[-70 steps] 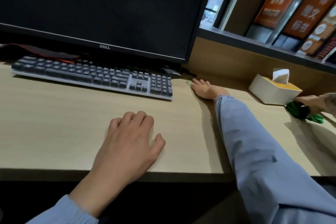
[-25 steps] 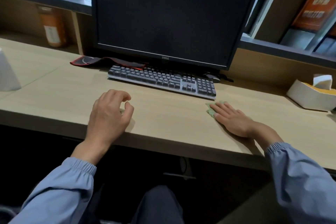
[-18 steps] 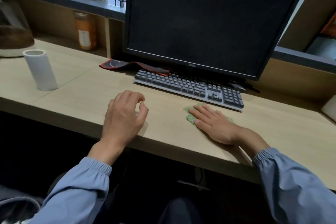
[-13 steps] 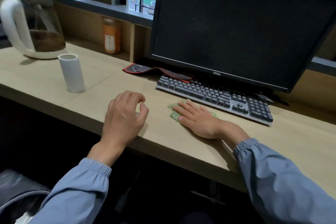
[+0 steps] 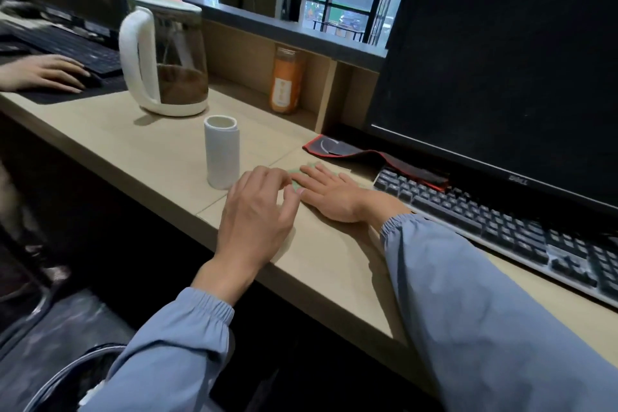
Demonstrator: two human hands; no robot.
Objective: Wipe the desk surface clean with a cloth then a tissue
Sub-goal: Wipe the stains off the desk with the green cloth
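Note:
A pale green cloth (image 5: 296,178) lies flat on the light wooden desk (image 5: 160,147), mostly hidden under my right hand (image 5: 331,196), which presses on it palm down with fingers spread. My left hand (image 5: 257,221) rests on the desk edge just left of it, fingers curled and loose, holding nothing; its fingertips nearly touch the cloth and my right fingers. No tissue is in view.
A white cylinder cup (image 5: 222,155) stands just left of my hands. Behind it are a glass kettle (image 5: 165,53) and an orange bottle (image 5: 286,80). A keyboard (image 5: 501,221), a red-edged mouse pad (image 5: 347,152) and a monitor (image 5: 508,53) fill the right. Another person's hand (image 5: 43,73) is at far left.
My right hand has slid the cloth leftward along the desk, past the keyboard's left end, up beside my left hand. The view has swung left, showing the kettle and another person's hand.

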